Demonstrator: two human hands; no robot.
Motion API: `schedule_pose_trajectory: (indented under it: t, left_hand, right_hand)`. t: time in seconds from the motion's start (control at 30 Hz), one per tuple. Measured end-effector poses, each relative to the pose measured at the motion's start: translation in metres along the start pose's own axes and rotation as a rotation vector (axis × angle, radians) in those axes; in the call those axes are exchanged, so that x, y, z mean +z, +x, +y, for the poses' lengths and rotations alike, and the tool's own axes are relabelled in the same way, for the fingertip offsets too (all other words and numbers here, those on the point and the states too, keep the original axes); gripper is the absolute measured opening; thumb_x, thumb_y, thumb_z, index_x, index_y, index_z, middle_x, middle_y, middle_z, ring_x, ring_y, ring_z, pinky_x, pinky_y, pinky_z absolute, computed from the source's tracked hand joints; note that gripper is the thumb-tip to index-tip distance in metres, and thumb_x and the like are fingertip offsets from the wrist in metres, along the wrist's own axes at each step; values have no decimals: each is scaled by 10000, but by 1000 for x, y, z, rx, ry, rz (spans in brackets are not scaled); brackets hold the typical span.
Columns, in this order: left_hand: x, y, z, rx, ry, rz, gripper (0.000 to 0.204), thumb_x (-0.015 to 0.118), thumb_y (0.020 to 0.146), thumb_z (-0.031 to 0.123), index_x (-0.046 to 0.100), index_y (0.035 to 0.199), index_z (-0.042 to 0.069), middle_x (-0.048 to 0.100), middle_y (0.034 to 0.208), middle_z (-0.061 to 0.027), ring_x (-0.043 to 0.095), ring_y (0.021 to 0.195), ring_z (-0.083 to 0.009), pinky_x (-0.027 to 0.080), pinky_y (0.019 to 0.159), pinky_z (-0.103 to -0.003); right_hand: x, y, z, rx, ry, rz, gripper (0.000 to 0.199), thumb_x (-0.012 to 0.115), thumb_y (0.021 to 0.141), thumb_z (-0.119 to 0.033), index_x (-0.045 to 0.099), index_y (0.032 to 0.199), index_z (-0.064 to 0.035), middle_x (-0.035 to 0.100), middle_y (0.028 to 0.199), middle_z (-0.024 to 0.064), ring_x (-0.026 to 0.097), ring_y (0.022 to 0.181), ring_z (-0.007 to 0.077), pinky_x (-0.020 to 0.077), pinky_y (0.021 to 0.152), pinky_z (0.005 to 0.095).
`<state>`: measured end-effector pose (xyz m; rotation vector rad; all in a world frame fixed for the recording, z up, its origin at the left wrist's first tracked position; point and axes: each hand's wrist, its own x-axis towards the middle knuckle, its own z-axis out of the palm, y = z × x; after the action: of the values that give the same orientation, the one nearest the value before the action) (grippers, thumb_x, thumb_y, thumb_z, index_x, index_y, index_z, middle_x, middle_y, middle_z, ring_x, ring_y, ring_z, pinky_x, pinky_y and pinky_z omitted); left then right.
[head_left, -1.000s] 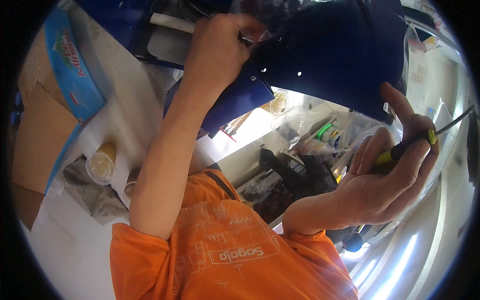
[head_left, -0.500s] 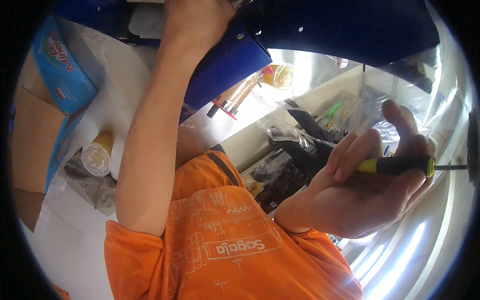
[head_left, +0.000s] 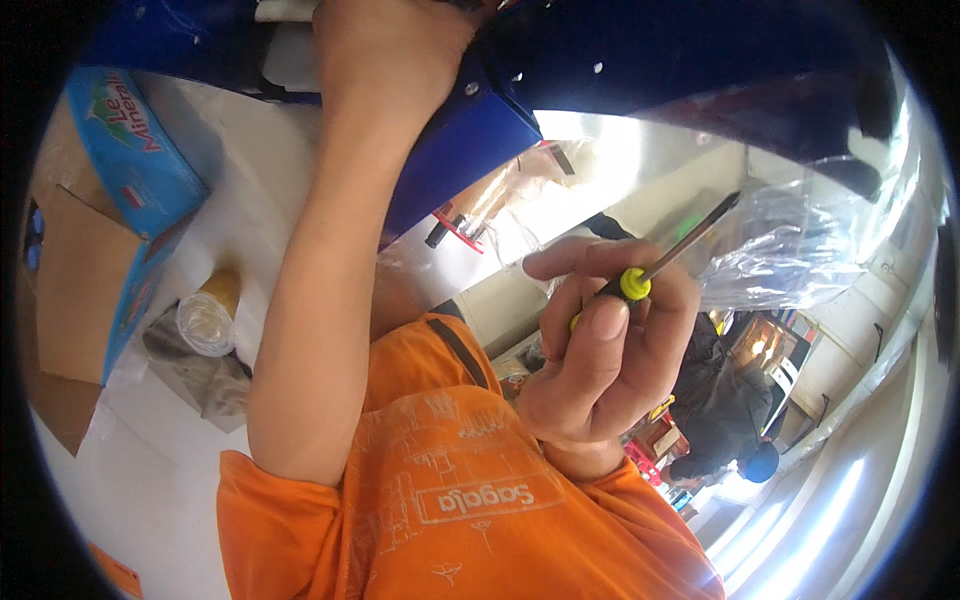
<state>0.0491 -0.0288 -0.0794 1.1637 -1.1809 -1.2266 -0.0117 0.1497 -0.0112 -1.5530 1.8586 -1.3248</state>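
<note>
My right hand (head_left: 615, 345) grips a screwdriver (head_left: 690, 236) with a yellow-and-black handle. Its bare metal shaft points up and to the right, the tip touching nothing. My left hand (head_left: 395, 55) is raised to the top edge of the view, against a dark blue panel (head_left: 700, 60) with small holes in it. The fingers of that hand are cut off by the frame, so what they hold is hidden. Below the wrist, a folded blue flange (head_left: 460, 160) of the panel slants down beside my left forearm.
At left stands an open cardboard box (head_left: 90, 290) with a blue side. A plastic cup (head_left: 208, 315) lies near grey cloth. Clear plastic wrapping (head_left: 790, 245) hangs beyond the screwdriver. A person in dark clothes (head_left: 725, 400) is in the background at right.
My right hand has moved left, toward my chest, and turned the screwdriver, whose shaft pointed right and now points up and right. My left hand stays at the blue panel.
</note>
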Motion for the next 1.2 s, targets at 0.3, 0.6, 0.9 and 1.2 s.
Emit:
schedule_pose_trajectory:
  t: [0.3,0.6,0.9,1.2]
  left_hand:
    - [15,-12,39,-3,323,141,145,742,699,18,656,806,-32,688,730,-134,664,690,-191,498,650,-306]
    - [9,-9,40,14,292,47,193,694,733,27,702,923,-7,721,848,-139,689,767,-236,511,737,-305]
    - [-1,-1,13,-64,476,33,132,739,678,66,661,767,7,672,746,-193,662,756,-378,508,705,-393]
    - [4,-1,18,-94,440,97,129,686,697,101,621,741,-2,644,732,-232,638,771,-427,492,693,-435]
  right_hand:
    - [0,-1,1,33,-16,-13,306,403,1017,-209,430,1095,86,590,880,169,439,480,51,343,475,192]
    - [4,3,0,52,56,-42,292,413,1018,-210,420,1089,72,597,846,169,410,493,45,363,509,193]
    - [9,2,8,30,-21,-91,246,431,1004,-135,438,1122,80,629,881,143,415,615,37,365,584,194]
    - [14,17,4,133,-25,-129,275,436,994,-62,440,1219,95,589,944,99,509,795,85,409,705,199]
